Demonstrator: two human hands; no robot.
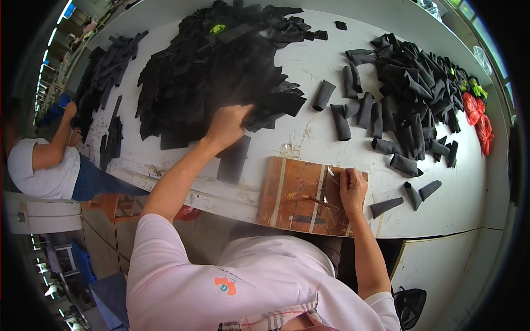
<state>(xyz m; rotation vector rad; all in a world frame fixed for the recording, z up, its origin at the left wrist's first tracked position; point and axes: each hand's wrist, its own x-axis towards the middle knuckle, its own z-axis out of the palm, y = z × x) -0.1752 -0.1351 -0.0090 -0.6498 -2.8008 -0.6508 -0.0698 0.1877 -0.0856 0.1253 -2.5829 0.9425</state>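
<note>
My left hand (231,126) reaches to the near edge of a big heap of flat black fabric pieces (193,83). Its fingers are closed at the edge of a black fabric piece (281,103); the fingertips are partly hidden. My right hand (353,190) rests at the right side of a worn wooden board (270,193) with pale strips across it. Those fingers are curled together, and I cannot make out whether anything is in them. On the board lies a thin bent rod-like piece (323,203). One dark fabric piece (234,160) lies flat below my left wrist.
Rolled dark fabric tubes (408,94) are heaped on the right of the white table (309,132), several lying loose. Red plastic bags (479,121) hang by the right wall. At the far left, another person (47,165) works beside dark strips (110,63).
</note>
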